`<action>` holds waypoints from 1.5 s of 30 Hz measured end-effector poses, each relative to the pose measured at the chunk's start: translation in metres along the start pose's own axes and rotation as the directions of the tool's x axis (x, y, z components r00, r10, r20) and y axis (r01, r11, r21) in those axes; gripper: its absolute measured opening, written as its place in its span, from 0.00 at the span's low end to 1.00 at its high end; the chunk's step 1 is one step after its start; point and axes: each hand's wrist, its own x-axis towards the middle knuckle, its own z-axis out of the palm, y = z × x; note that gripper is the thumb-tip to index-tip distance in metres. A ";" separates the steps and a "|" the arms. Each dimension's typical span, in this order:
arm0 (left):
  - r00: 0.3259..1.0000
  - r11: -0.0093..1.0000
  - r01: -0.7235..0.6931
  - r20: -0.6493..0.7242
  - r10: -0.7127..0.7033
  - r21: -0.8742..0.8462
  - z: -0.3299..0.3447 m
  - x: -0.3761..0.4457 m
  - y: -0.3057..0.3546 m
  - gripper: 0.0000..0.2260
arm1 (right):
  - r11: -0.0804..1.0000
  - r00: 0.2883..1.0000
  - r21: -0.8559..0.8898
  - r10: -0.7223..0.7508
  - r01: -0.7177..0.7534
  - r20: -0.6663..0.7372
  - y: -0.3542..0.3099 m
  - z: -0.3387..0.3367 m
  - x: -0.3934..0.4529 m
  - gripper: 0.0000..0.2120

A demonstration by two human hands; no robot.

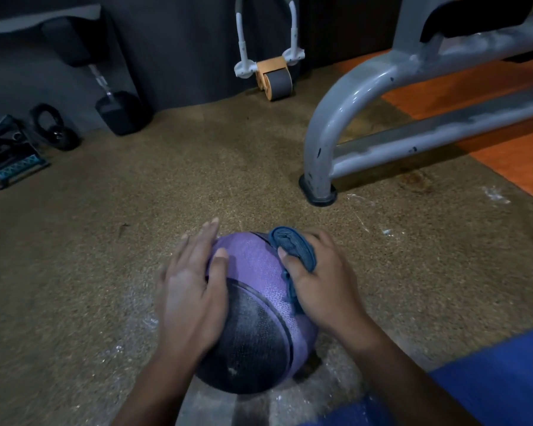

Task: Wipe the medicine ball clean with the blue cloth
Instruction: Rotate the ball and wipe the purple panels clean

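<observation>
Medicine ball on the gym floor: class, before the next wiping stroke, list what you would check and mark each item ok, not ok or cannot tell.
1. Blue cloth held by the right hand: ok, bunched under thumb and fingers.
2. Cloth touching the medicine ball: ok, pressed on its upper right side.
3. Ball steadied: ok, left hand lies flat on its left side, fingers straight.
4. Ball supported: ok, it rests on the floor.
5. Dark panel clean: not ok, a pale dusty film shows on it.
6. Underside clean: cannot tell, hidden.
</observation>
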 end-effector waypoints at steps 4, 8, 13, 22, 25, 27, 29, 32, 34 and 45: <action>0.997 0.997 0.064 0.042 -0.063 -0.034 0.007 0.012 -0.004 0.22 | 1.000 0.999 -0.016 0.023 -0.023 0.025 -0.008 0.001 0.008 0.19; 0.994 0.994 0.100 0.052 -0.098 -0.032 0.007 0.018 -0.001 0.23 | 0.944 0.989 -0.295 -0.146 0.149 0.034 -0.032 -0.002 -0.017 0.26; 0.987 0.983 0.150 0.075 -0.142 -0.110 0.001 0.021 -0.008 0.21 | 0.815 0.887 -0.369 -0.459 0.447 0.059 -0.034 0.013 -0.082 0.31; 0.980 0.979 0.200 0.023 -0.200 -0.037 0.011 0.021 -0.007 0.22 | 0.946 0.993 -0.302 -0.118 0.115 0.007 -0.027 -0.010 -0.025 0.25; 0.973 0.974 0.224 0.062 -0.222 -0.023 0.010 0.025 -0.006 0.24 | 0.870 0.953 -0.391 -0.294 0.301 0.079 -0.039 -0.002 -0.057 0.29; 0.972 0.974 0.225 0.076 -0.223 -0.017 0.007 0.027 -0.007 0.24 | 0.826 0.899 -0.360 -0.425 0.435 0.111 -0.039 0.005 -0.082 0.30; 0.976 0.977 0.211 0.069 -0.208 -0.039 0.004 0.024 -0.010 0.22 | 0.808 0.870 -0.330 -0.479 0.489 0.117 -0.033 0.005 -0.080 0.29; 0.978 0.969 0.209 0.033 -0.206 -0.130 0.001 0.019 -0.013 0.18 | 0.882 0.936 -0.320 -0.346 0.347 0.063 -0.030 -0.001 -0.048 0.26; 0.976 0.971 0.218 0.002 -0.219 -0.101 0.003 0.016 -0.010 0.16 | 0.976 0.993 -0.184 -0.116 0.121 0.034 -0.022 -0.003 -0.013 0.23; 0.946 0.940 0.324 0.037 -0.322 -0.104 0.006 0.015 -0.006 0.14 | 0.865 0.907 -0.289 -0.419 0.410 0.032 -0.040 0.006 -0.088 0.29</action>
